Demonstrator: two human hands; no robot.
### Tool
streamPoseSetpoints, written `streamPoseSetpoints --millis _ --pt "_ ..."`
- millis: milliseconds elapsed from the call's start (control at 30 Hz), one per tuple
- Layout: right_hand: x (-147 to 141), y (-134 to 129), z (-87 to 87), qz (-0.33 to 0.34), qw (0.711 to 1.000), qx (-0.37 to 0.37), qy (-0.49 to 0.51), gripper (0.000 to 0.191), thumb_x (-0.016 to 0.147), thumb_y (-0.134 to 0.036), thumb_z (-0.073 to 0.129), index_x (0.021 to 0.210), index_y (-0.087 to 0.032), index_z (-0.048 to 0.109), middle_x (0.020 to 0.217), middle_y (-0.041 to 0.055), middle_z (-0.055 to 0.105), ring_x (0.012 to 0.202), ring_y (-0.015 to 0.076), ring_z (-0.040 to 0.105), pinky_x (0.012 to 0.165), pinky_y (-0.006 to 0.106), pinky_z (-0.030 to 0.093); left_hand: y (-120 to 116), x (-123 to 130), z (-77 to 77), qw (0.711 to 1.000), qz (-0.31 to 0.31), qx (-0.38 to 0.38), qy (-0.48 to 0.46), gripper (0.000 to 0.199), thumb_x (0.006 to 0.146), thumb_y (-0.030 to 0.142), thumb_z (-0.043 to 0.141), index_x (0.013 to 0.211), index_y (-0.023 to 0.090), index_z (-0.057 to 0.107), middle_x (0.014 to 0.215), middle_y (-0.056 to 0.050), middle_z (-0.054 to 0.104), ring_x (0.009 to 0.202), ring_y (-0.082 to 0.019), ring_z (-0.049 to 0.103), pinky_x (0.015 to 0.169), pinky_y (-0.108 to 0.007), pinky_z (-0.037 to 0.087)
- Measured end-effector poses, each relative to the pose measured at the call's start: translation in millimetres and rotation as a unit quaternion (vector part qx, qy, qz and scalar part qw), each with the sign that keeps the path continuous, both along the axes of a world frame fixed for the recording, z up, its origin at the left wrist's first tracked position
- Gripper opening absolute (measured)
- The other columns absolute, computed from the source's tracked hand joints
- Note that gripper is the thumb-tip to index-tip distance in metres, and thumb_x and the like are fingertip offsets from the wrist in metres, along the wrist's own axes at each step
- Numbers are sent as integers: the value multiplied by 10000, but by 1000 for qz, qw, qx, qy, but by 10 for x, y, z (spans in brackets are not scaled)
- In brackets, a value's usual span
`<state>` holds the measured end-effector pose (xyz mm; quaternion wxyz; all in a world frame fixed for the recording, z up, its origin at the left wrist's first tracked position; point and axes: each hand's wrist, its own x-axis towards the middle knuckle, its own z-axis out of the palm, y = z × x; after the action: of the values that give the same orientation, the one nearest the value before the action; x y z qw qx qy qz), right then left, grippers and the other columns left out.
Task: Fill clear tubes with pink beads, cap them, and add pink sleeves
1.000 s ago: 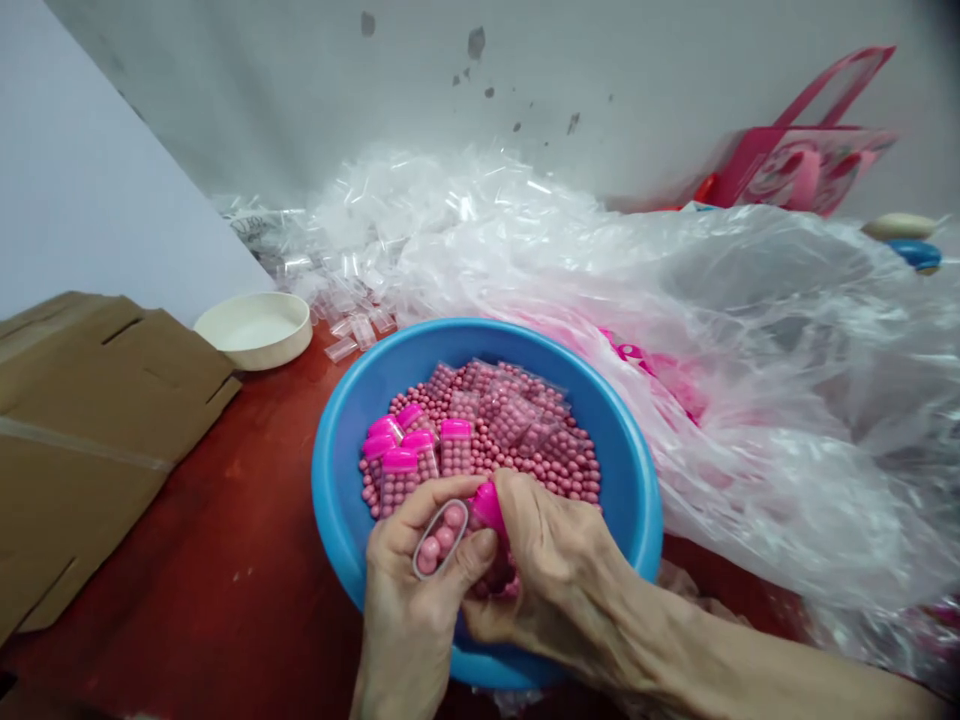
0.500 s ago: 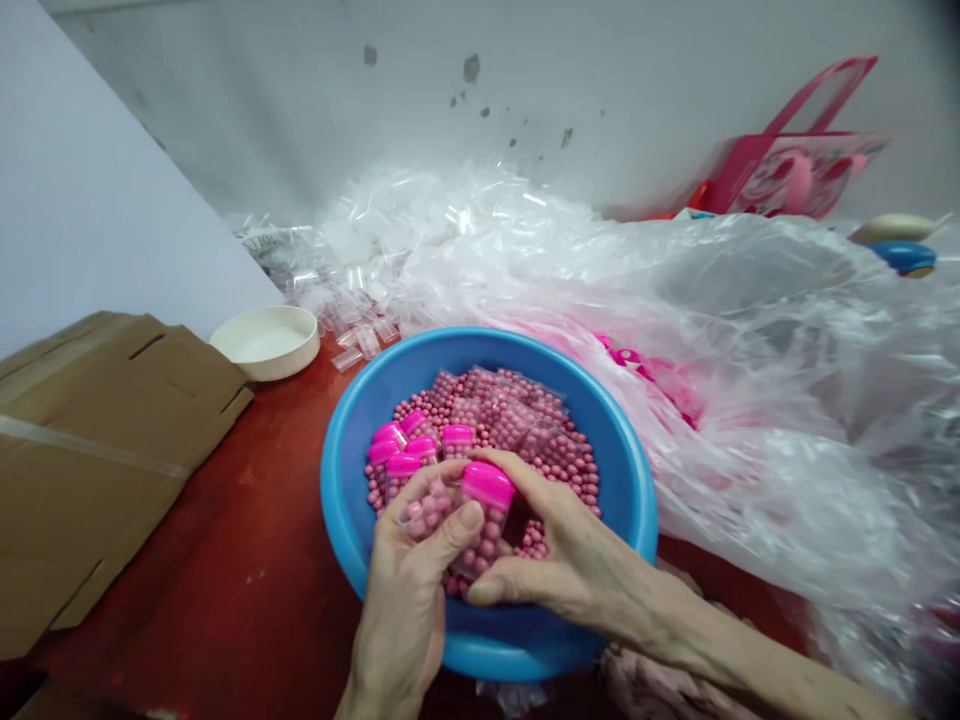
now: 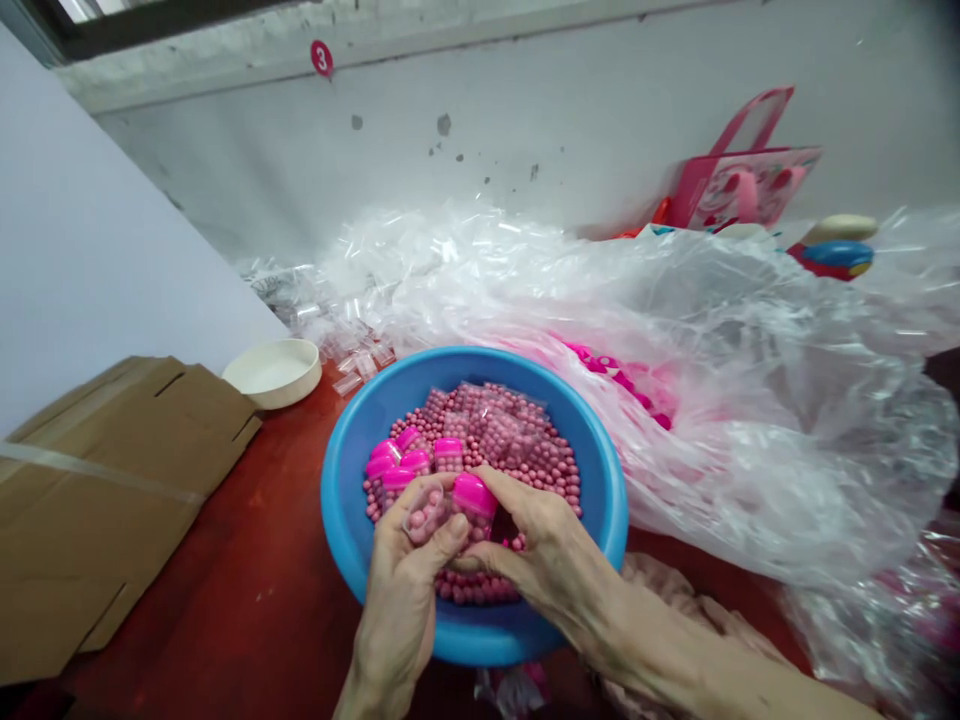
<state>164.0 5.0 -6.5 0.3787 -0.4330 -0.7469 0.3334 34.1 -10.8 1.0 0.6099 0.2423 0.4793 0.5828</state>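
Over a blue basin (image 3: pixel 480 645) of pink beads (image 3: pixel 551 465), my two hands are close together. My left hand (image 3: pixel 405 600) is closed around a clear container without a cap (image 3: pixel 425 515), full of beads; its thumb presses the side of a capped container. That container, a clear jar with a bright pink cap (image 3: pixel 474 492), is gripped by my right hand (image 3: pixel 559 555), fingers at the cap and thumb low down. Several capped jars (image 3: pixel 386 465) stand on the beads at the left. Clear bead-filled containers (image 3: pixel 502 415) lie toward the back of the basin.
Cardboard (image 3: pixel 112 520) lies at left, with a white round dish (image 3: pixel 277 375) beyond it. Small clear containers (image 3: pixel 364 360) are heaped behind the basin. Clear plastic sheeting (image 3: pixel 750 400) covers the right side, around pink caps (image 3: pixel 622 380). A pink bag (image 3: pixel 750 185) leans against the wall.
The camera view has tilted up, showing more wall. Both hands keep hold of their containers; the uncapped container's open top now faces me more, and my right thumb has moved closer to my left.
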Motion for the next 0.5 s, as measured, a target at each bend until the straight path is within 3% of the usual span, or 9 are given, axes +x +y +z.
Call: streamPoseSetpoints --millis 100,200,333,500 --pt "-7 15 63 1 999 -38 19 324 664 -47 712 925 -182 575 856 -13 658 732 144 594 668 238 453 5 7 -6 1000 -3 9 -1 324 572 138 797 878 136 691 693 10 645 599 -71 581 559 -139 481" --pt "3 53 110 27 994 -86 66 220 702 -94 696 871 -189 592 856 -25 641 773 137 580 704 235 445 6 15 -9 1000 19 3 -16 344 590 167 799 913 152 680 789 -4 671 683 -90 613 628 -164 505" --pt "18 137 104 30 980 -139 139 68 790 -203 619 850 -184 592 774 -30 594 711 120 546 643 229 444 9 12 -16 999 19 1 -38 385 636 198 780 997 168 648 891 -29 692 796 -126 641 712 -211 516" --pt "91 360 75 -20 986 -90 136 139 838 -283 538 829 -151 582 725 -6 587 668 135 557 621 261 466 -15 -18 -71 998 52 30 25 264 681 266 751 901 146 671 895 -31 681 846 -130 618 775 -208 485"
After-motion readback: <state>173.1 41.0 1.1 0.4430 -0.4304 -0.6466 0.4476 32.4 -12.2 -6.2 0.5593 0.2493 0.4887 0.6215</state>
